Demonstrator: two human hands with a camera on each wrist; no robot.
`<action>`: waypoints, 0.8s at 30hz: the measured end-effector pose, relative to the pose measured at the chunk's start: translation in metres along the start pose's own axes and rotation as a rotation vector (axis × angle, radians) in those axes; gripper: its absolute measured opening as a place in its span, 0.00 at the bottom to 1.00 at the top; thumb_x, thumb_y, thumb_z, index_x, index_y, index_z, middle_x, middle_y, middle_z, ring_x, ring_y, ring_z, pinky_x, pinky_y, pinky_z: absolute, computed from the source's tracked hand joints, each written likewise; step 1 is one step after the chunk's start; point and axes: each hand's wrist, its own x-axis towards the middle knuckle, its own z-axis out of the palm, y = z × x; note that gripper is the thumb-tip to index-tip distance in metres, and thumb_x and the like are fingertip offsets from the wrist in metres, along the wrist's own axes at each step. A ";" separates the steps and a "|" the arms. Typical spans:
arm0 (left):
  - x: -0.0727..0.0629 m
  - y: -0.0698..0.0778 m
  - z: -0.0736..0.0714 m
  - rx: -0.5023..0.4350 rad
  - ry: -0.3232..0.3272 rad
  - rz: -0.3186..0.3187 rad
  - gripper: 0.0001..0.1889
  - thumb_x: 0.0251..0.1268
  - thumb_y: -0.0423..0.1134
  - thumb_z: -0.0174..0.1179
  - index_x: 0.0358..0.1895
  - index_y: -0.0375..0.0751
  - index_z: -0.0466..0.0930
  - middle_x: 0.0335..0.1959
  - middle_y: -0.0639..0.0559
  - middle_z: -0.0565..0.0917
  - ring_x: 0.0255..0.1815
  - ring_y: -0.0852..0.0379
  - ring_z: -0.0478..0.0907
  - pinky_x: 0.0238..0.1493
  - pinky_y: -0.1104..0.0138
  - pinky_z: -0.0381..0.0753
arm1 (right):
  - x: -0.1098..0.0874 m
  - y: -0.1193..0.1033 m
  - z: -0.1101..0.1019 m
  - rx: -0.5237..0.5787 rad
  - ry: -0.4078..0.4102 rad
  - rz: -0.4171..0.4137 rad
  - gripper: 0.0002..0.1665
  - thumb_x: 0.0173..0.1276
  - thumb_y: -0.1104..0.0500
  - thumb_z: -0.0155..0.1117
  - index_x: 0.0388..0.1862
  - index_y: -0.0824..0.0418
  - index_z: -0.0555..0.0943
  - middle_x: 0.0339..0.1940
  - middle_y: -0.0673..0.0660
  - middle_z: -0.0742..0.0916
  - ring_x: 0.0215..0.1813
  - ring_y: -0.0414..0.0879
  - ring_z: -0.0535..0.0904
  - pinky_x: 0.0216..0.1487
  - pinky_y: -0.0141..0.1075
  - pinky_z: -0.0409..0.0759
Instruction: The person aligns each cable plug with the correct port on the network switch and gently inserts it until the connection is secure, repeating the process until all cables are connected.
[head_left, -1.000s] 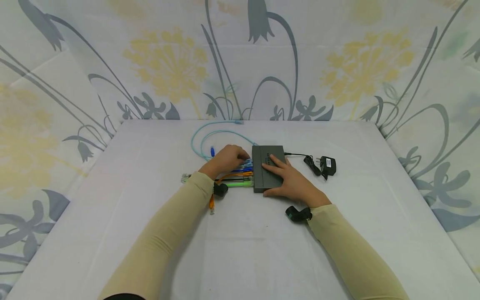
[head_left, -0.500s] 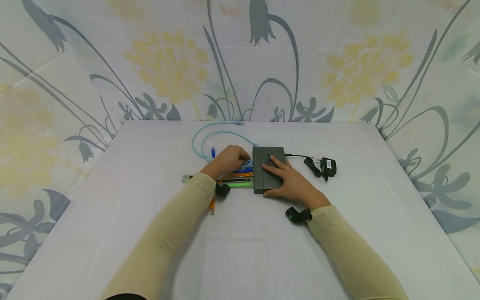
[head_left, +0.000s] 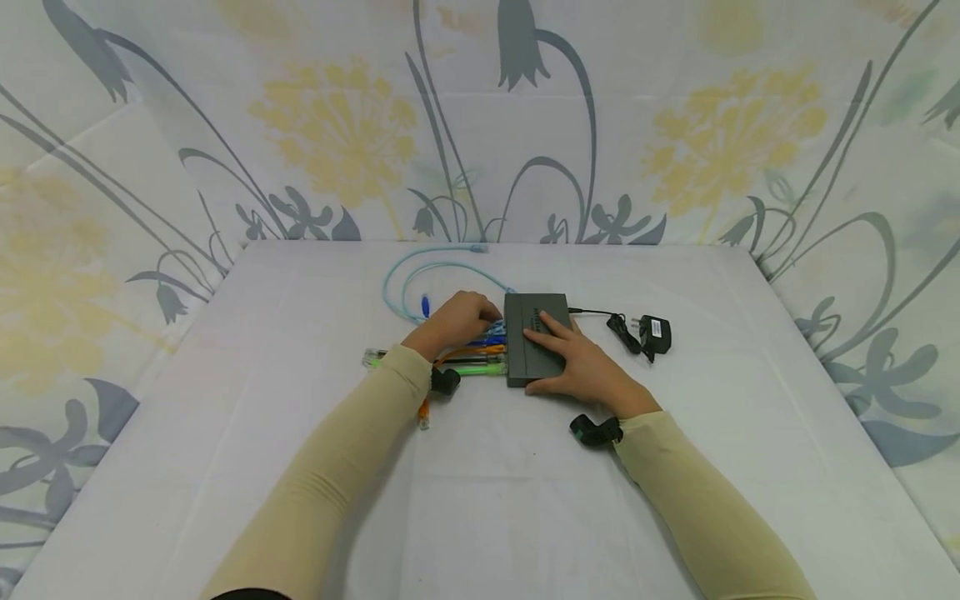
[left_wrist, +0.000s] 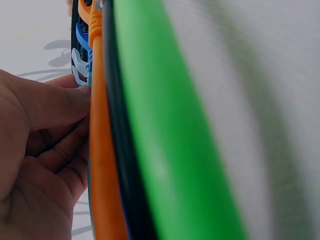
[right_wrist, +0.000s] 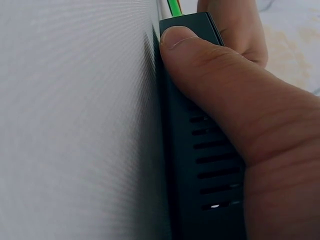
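A dark grey network switch (head_left: pixel 528 367) lies flat on the table with several coloured network cables in the ports along its left side. My right hand (head_left: pixel 585 367) holds it, fingers spread over the top and thumb (right_wrist: pixel 200 60) against the near vented side. At the port side, the thumb and fingers of my left hand (head_left: pixel 456 321) pinch a light blue cable at its plug, partly hidden by the hand. Light blue plug clips (left_wrist: pixel 77 65) show just past the thumb. Beside them run an orange cable (left_wrist: pixel 102 150), a black cable (left_wrist: pixel 119 125) and a green cable (left_wrist: pixel 165 150).
Another light blue cable (head_left: pixel 386 279) loops behind the left hand. A black power adapter (head_left: pixel 657 335) with bundled cord lies right of the switch. Loose ends include a blue plug (head_left: pixel 425 305), an orange plug (head_left: pixel 424 414) and clear plugs (head_left: pixel 371 357). Patterned fabric (head_left: pixel 480 108) borders the white table.
Both hands keep their places on the switch and the cable. Only a very slight shift of the whole head view shows.
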 end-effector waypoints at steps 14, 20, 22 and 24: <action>-0.004 -0.005 0.001 -0.036 0.002 -0.011 0.17 0.73 0.34 0.51 0.60 0.41 0.79 0.57 0.47 0.82 0.58 0.51 0.79 0.60 0.60 0.78 | 0.000 0.000 0.000 0.018 -0.008 0.014 0.56 0.50 0.28 0.70 0.76 0.35 0.58 0.82 0.47 0.48 0.78 0.70 0.36 0.69 0.67 0.58; -0.011 -0.008 -0.003 -0.029 0.003 -0.007 0.16 0.73 0.36 0.51 0.59 0.41 0.80 0.56 0.47 0.83 0.57 0.51 0.79 0.59 0.60 0.78 | 0.001 -0.001 0.001 0.006 -0.005 0.018 0.56 0.49 0.27 0.69 0.76 0.34 0.57 0.82 0.47 0.48 0.79 0.69 0.37 0.69 0.67 0.58; -0.014 -0.010 -0.005 -0.031 0.003 -0.010 0.16 0.73 0.35 0.51 0.59 0.41 0.80 0.56 0.47 0.83 0.58 0.51 0.79 0.60 0.60 0.78 | 0.001 -0.001 0.001 -0.002 -0.007 0.020 0.56 0.49 0.26 0.69 0.76 0.34 0.57 0.82 0.47 0.49 0.79 0.69 0.37 0.69 0.67 0.58; -0.016 -0.011 -0.006 -0.033 0.001 -0.013 0.16 0.73 0.34 0.50 0.59 0.40 0.80 0.56 0.47 0.83 0.58 0.51 0.79 0.60 0.59 0.78 | 0.000 -0.001 0.000 -0.011 -0.010 0.018 0.56 0.49 0.26 0.69 0.76 0.34 0.57 0.82 0.47 0.48 0.79 0.70 0.37 0.69 0.67 0.58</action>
